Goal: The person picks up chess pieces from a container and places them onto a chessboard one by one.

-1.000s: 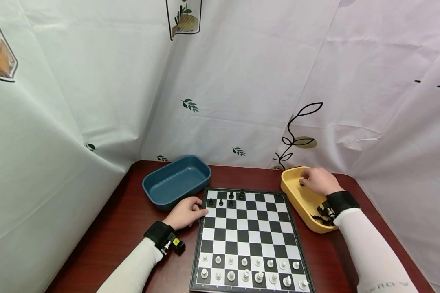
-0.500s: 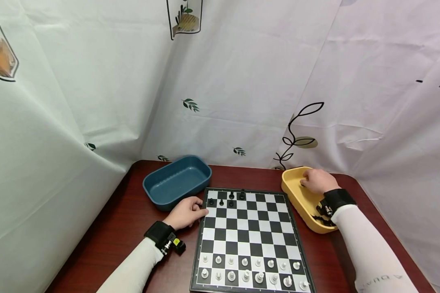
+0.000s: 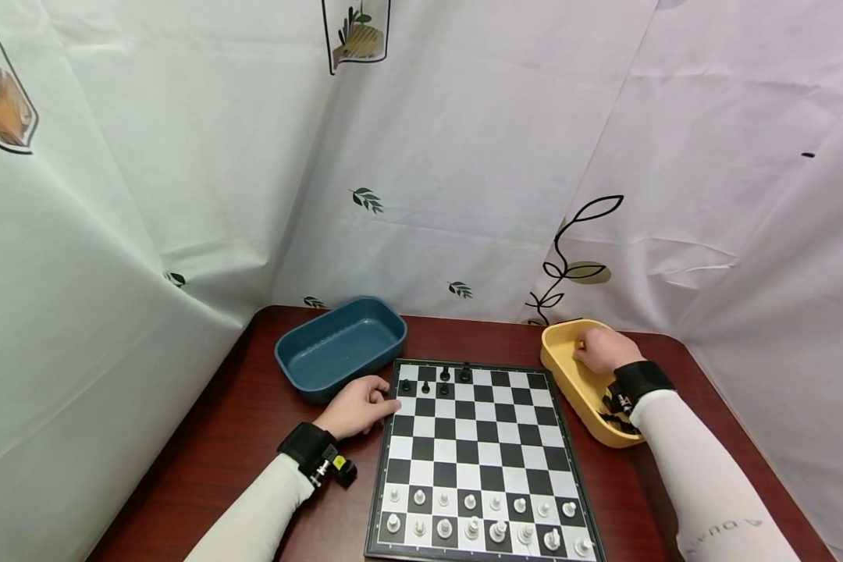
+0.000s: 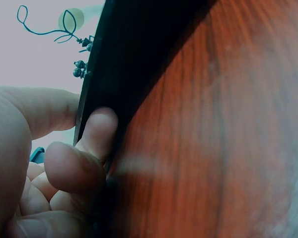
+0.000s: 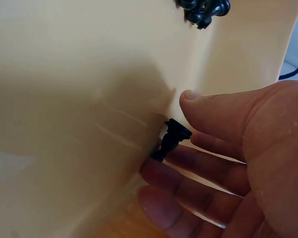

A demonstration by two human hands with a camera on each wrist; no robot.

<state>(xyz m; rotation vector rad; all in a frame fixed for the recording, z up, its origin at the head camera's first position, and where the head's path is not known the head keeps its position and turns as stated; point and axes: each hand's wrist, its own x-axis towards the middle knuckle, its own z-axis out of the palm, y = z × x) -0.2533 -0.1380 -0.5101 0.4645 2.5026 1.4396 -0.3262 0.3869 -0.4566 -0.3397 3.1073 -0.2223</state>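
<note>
A black-and-white chessboard (image 3: 474, 453) lies on the table. My left hand (image 3: 354, 407) pinches its left edge, the thumb on top and another finger against the side in the left wrist view. Inside the yellow tray (image 3: 569, 390), my right hand (image 3: 604, 350) is down near the far end. A black chess piece (image 5: 171, 139) lies tilted against its fingers in the right wrist view, with the thumb apart from it. Several black pieces (image 3: 444, 388) stand at the board's far left. White pieces (image 3: 471, 528) fill the two near rows.
More black chess pieces (image 3: 618, 421) lie in the near end of the yellow tray, partly hidden by the right wrist. A blue tray (image 3: 340, 347) stands at the back left of the dark red table (image 3: 204, 468). White cloth (image 3: 464, 156) hangs behind and at the sides.
My right hand has shifted slightly left within the yellow tray and its fingers have turned, so the black piece is now hidden in the head view. The left hand stays on the board.
</note>
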